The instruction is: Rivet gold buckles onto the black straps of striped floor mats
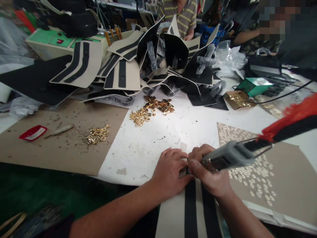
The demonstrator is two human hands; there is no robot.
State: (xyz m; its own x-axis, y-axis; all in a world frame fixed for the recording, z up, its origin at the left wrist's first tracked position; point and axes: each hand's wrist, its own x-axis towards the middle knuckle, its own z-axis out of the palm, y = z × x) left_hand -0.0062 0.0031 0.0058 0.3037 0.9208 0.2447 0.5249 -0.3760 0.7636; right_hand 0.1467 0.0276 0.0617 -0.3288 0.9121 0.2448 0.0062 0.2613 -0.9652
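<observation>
My right hand (210,172) is wrapped round a grey electric screwdriver (229,157), which tilts up to the right. Its tip is hidden by my fingers. Against the end of a beige panel with black stripes (173,216), my left hand (170,170) is closed on the panel, with thumb and fingertips close to the tool's hidden tip. The panel hangs over the table's near edge towards me. Whatever lies between the two hands is mostly covered; a small dark part shows there.
Similar striped panels (128,74) are heaped across the back. Gold metal fittings (140,115) lie mid-table, and gold rings (97,135) on brown card at left, near a red tray (33,133) and an awl (60,130). Small rings (257,175) cover card at right. Two people are beyond.
</observation>
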